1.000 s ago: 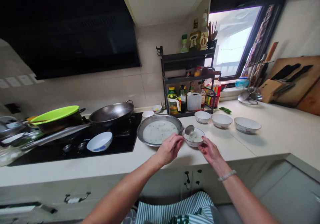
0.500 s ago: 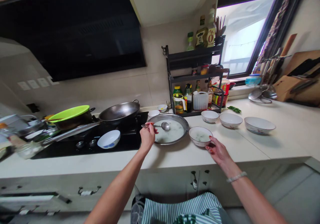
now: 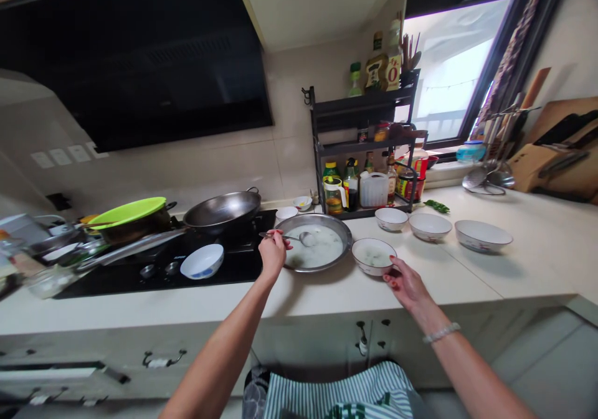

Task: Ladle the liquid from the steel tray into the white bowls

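My left hand [image 3: 272,252] is closed round the handle of a metal ladle [image 3: 299,238], whose bowl dips into the pale soup in a wide steel basin [image 3: 343,248] on the counter. My right hand [image 3: 405,282] rests its fingers against the near rim of a small white bowl [image 3: 374,256] that holds a little of the same soup. That bowl stands just right of the basin.
Three empty white bowls [image 3: 428,226] stand in a row to the right. A black spice rack [image 3: 364,151] is behind. On the stove at left are a wok [image 3: 223,208], a blue-white bowl [image 3: 202,261] and a green-lidded pot [image 3: 128,215]. Knife block and utensils stand far right.
My left hand carried the ladle from over the small bowl back left into the basin, and its bowl now sits lower in the soup. My right hand stayed at the small bowl.
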The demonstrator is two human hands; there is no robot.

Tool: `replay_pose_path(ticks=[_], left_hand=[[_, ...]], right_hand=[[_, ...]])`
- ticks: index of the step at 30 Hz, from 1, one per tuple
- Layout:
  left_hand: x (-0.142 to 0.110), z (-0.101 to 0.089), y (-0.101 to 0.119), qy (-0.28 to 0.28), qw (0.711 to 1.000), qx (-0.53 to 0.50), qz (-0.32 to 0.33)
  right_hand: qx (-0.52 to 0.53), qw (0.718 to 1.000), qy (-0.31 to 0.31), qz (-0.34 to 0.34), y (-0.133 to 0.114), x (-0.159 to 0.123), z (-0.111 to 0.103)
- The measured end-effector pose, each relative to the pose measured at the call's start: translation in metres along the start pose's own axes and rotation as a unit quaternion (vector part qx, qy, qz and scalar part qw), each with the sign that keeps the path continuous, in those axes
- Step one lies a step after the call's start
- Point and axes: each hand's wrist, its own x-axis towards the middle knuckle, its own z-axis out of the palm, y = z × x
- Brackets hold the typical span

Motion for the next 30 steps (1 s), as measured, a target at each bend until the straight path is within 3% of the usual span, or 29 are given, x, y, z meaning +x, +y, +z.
replay_pose_path(ticks=[7, 30], left_hand=[[0.013, -0.007, -0.004, 0.043, 0.985, -0.1, -0.134], [0.008, -0.01, 0.014, 0.023, 0.977, -0.153, -0.147]], right_hand=[[-0.002, 1.0, -0.001, 0.0, 0.0, 0.0, 0.001], [-0.01, 1.0, 0.001, 0.009, -0.003, -0.003, 0.004]])
